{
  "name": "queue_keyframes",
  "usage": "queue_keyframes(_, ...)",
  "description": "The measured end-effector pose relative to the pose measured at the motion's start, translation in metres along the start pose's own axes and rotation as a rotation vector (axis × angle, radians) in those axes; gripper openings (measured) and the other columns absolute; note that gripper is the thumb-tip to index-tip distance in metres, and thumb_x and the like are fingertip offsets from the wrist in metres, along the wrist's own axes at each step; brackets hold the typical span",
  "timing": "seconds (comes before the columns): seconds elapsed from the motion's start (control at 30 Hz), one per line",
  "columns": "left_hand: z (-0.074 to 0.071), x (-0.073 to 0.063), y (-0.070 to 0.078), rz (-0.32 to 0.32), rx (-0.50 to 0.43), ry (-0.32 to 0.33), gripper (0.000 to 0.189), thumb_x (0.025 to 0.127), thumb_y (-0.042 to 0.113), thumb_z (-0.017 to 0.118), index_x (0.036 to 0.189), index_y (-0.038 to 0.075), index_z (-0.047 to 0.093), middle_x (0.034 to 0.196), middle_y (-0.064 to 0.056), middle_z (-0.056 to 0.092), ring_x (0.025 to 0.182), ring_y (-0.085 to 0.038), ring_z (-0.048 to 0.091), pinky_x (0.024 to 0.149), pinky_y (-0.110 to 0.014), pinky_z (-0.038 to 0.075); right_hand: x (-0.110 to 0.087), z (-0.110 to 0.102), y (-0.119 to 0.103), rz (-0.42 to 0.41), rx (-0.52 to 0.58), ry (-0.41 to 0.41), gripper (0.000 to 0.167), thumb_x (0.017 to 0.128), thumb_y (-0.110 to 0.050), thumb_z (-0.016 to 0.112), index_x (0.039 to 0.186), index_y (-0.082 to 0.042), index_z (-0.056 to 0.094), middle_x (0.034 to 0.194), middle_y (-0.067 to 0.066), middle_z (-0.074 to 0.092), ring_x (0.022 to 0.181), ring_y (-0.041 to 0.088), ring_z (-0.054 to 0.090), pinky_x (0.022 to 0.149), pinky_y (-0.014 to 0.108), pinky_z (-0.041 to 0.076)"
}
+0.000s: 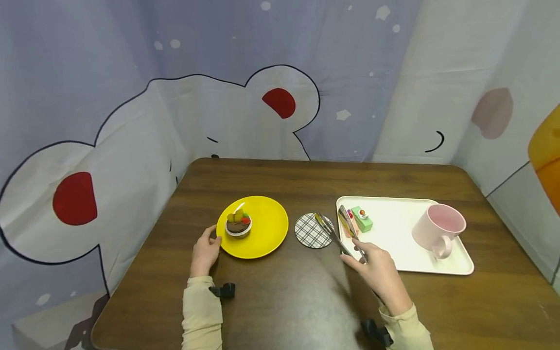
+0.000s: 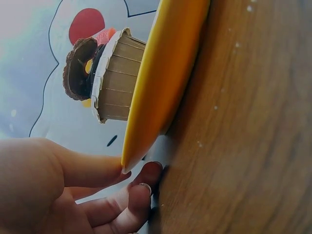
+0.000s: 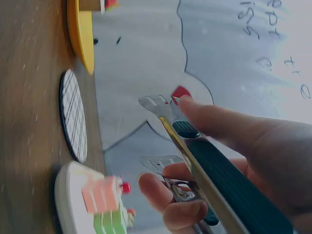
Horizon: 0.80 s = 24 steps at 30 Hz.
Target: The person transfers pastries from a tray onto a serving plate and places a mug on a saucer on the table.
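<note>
My left hand (image 1: 205, 250) pinches the near-left rim of a yellow plate (image 1: 267, 228), thumb at the edge and fingertips beneath it in the left wrist view. A toy cupcake (image 1: 238, 225) in a pleated paper cup stands on the plate's left side. In my right hand (image 1: 377, 270) is a pair of metal serving tongs (image 3: 214, 190) with green grips, their arms spread apart. Nothing lies between the tong tips, which hang over the coaster and the tray's left end. Two toy cake slices, one pink (image 3: 103, 194) and one green (image 1: 362, 219), sit close below them.
A round checked coaster (image 1: 309, 232) lies between the plate and a white tray (image 1: 393, 209). On the tray's right end stands a pink mug (image 1: 430, 228). A printed curtain (image 1: 350, 63) hangs behind the brown wooden table (image 1: 280, 301).
</note>
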State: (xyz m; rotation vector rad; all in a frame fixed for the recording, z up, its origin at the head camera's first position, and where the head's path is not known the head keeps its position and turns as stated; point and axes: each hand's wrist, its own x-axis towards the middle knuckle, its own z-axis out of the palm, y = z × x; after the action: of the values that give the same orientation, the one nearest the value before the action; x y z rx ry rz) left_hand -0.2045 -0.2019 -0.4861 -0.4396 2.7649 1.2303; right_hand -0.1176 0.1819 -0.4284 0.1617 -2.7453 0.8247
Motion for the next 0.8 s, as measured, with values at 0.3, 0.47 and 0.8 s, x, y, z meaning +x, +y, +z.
queue_keyframes(0.3,0.000,0.002,-0.001,-0.004,0.005,-0.007,0.049,0.102,0.020,0.044,0.148,0.007,0.035,0.113,-0.025,0.061,0.092,-0.031,0.058,0.080,-0.043,0.045,-0.019,-0.008,0.027,0.065,-0.037,0.028,0.036,0.078,-0.017,0.077,0.107,0.003,0.069,0.094,0.020,0.072,0.066,0.021,0.066,0.064,0.041,0.049)
queue_keyframes(0.47,0.000,0.002,-0.002,-0.012,0.005,-0.013,0.049,0.102,0.020,0.044,0.149,0.008,0.035,0.115,-0.025,0.060,0.094,-0.032,0.058,0.081,-0.043,0.045,-0.020,-0.005,0.036,0.098,-0.033,0.038,0.024,0.076,-0.014,0.078,0.092,-0.004,0.063,0.082,0.018,0.072,0.064,0.022,0.066,0.059,0.040,0.047)
queue_keyframes(0.8,0.000,0.002,-0.002,-0.003,0.002,-0.013,0.049,0.101,0.020,0.043,0.148,0.007,0.035,0.116,-0.026,0.060,0.097,-0.035,0.058,0.082,-0.046,0.045,-0.015,0.000,0.044,0.220,-0.032,-0.057,0.057,0.081,-0.018,0.075,0.123,0.010,0.049,0.083,0.019,0.072,0.071,0.033,0.066,0.066,0.047,0.048)
